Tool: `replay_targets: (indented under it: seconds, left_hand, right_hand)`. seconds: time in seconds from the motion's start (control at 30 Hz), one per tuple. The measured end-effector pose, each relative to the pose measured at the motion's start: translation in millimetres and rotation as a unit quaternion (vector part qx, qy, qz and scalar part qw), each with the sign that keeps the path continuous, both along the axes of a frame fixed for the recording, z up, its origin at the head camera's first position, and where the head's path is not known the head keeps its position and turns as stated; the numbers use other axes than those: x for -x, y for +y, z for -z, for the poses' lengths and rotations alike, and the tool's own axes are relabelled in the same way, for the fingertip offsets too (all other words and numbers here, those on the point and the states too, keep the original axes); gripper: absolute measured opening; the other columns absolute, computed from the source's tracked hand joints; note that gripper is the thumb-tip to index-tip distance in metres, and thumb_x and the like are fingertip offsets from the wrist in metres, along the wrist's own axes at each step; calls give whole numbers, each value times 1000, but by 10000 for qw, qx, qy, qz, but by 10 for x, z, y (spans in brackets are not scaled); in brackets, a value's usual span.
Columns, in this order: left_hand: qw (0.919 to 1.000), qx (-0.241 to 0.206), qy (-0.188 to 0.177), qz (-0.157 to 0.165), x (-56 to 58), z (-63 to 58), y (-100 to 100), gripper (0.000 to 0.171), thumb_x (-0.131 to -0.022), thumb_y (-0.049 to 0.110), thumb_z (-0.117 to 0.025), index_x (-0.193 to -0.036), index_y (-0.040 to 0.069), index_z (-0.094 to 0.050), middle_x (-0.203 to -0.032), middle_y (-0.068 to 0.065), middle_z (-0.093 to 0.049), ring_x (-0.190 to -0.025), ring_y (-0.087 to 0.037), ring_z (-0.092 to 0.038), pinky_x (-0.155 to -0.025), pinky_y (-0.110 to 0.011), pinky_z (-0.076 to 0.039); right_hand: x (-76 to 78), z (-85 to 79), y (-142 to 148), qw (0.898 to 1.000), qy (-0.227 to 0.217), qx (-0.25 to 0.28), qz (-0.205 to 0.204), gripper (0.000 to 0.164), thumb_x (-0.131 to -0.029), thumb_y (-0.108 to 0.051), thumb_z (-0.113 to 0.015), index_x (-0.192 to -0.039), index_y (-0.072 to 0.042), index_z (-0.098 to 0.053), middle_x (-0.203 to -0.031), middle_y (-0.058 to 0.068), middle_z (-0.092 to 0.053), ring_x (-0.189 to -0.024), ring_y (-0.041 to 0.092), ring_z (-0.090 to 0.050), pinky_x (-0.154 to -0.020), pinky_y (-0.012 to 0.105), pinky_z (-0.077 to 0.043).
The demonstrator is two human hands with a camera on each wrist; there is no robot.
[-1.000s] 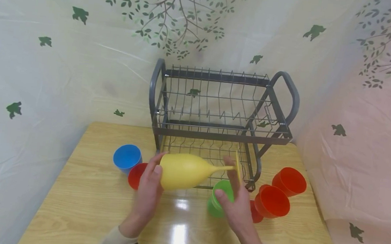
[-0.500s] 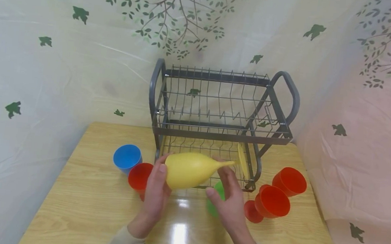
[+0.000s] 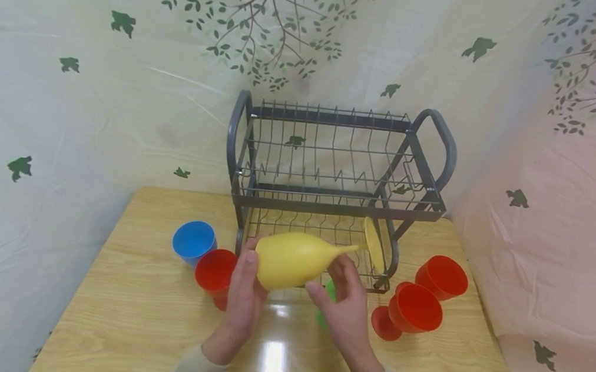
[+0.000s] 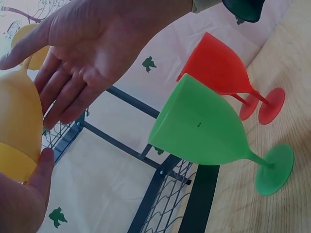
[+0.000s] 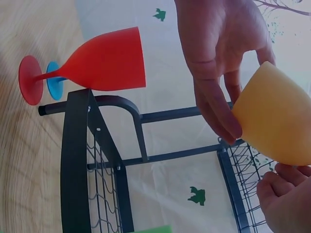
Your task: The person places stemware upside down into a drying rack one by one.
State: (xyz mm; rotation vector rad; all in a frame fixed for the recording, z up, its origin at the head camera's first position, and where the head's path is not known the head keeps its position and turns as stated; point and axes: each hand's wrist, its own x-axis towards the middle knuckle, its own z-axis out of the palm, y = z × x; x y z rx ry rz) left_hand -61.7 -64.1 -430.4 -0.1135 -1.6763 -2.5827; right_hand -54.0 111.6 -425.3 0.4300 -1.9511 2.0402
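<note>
And here's the yellow goblet (image 3: 293, 262), held up in the air on its side in front of the dark two-tier dish rack (image 3: 337, 209), mouth end towards the person's left, foot out to the right and angled slightly upward. The left hand (image 3: 243, 293) has it, thumb on the near side by the rim, fingers curled round behind! Over at the narrow end, the right hand (image 3: 343, 308) has its fingers extended, loosely bent and apart from the thumb, close to the lower bowl and stem (whether they actually touch it, I can't tell from here).

Look below that right hand: a green goblet (image 4: 204, 126) stands upright on the wood-grain table (image 3: 137, 325), mostly masked by the hand from above. To the person's left, a red goblet (image 3: 215, 270) stands upright near the left hand, a blue goblet (image 3: 194, 239) just behind it. Out right, two more upright reds, the nearer red goblet (image 3: 416, 307) and the farther red goblet (image 3: 441, 275), stand close together beside the rack. Behind everything hangs a pale leaf-printed sheet (image 3: 124, 106).
</note>
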Motion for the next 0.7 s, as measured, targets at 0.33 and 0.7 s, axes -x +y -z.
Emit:
replay_targets:
  seconds: [0.33,0.7]
  left_hand:
    - [9998,-190,24,54,-3,16,68,43,-112,34,-34,-149,13,-40,-139,-10,-52,-123,-30,-55,-97,-36,-57]
    - [9967,677,323,317,-23,26,60,54,-113,37,-30,-157,7,-31,-148,-15,-45,-131,-35,-49,-103,-36,-53]
  right_hand:
    - [14,-25,-30,9997,115,202,31,63,-85,13,-71,-143,4,-51,-142,13,-62,-133,23,-58,-116,34,-41]
    - [-55,-85,18,9983,-229,497,209,62,-85,15,-71,-142,3,-52,-140,9,-62,-135,21,-57,-112,34,-44]
